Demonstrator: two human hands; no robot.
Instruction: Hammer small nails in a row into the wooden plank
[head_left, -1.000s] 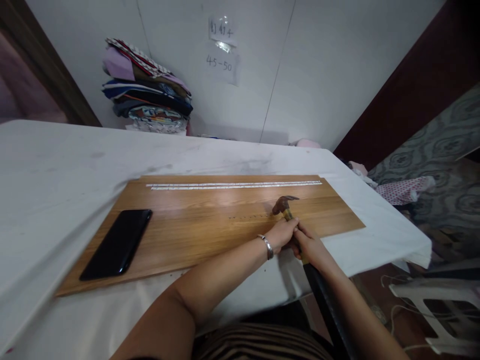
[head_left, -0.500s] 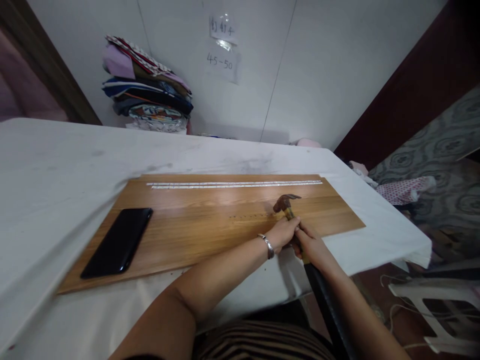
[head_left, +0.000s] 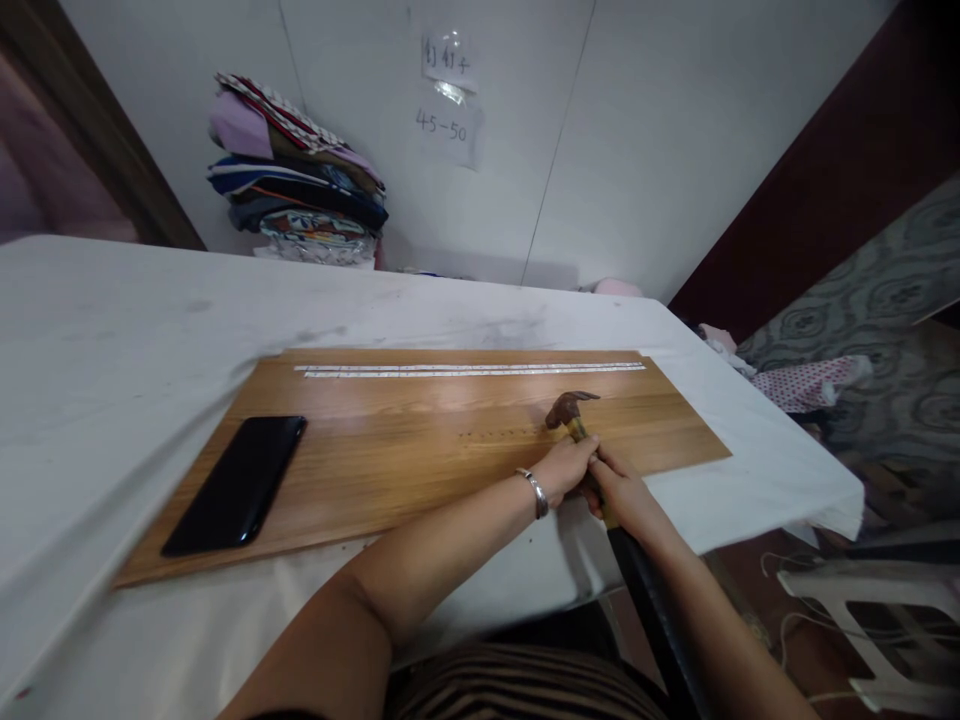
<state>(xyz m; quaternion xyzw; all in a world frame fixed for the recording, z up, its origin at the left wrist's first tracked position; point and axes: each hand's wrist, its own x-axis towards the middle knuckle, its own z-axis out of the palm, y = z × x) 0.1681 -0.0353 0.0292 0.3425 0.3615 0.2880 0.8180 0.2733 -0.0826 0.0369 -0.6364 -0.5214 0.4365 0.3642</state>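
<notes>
A claw hammer point(head_left: 568, 409) with a rusty head and a yellow and black handle is held over the right part of a brown wooden board point(head_left: 390, 430). Both hands wrap its handle: my left hand point(head_left: 568, 467), with a silver bracelet at the wrist, lies closer to the head, and my right hand point(head_left: 622, 490) grips just beside it. The head is close to the board's surface; whether it touches, I cannot tell. A row of small dark marks point(head_left: 499, 434), too small to name, runs leftward from the hammer head. Fingers partly hide the handle.
Two white measuring strips point(head_left: 465, 370) run along the board's far edge. A black phone-like slab point(head_left: 236, 485) lies on its left end. The white-covered table point(head_left: 135, 330) holds a stack of folded cloth point(head_left: 300, 180) against the wall. A white stool point(head_left: 870, 600) stands at right.
Hardly anything differs: the hammer head sits very slightly left of where it was. Both hands keep the same grip.
</notes>
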